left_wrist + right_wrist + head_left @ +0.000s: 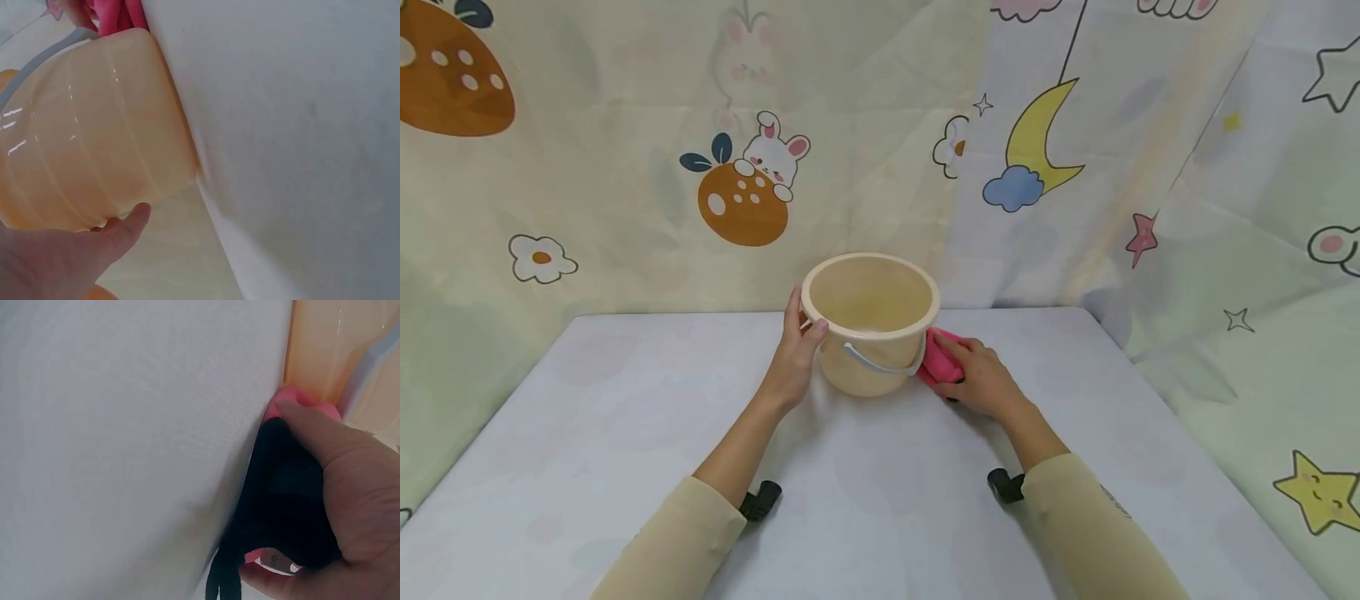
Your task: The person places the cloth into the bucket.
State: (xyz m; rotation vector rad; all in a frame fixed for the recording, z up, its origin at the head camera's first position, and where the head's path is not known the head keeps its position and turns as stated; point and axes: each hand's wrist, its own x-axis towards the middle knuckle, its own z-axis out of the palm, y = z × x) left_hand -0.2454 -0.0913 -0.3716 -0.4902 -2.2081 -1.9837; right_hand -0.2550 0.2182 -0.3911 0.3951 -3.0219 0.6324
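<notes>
A cream plastic bucket (868, 367) with a grey handle (880, 363) stands upright on the table, its inside bare where it shows. My left hand (795, 354) holds the bucket's left side near the rim, thumb in front and fingers farther back. In the left wrist view that hand (69, 256) lies along the bucket wall (106, 125). Beside the bucket's right side, my right hand (988, 379) grips a soft pink bundle (942, 358). The right wrist view shows black fabric (281, 494) with dangling strips as part of this bundle, its pink end right at the bucket.
The white-covered table (625, 400) reaches back to a patterned curtain (865, 150) close behind the bucket. More printed cloth (1240, 350) hangs along the right side. A black device (762, 500) sits at the left wrist, another (1004, 485) at the right.
</notes>
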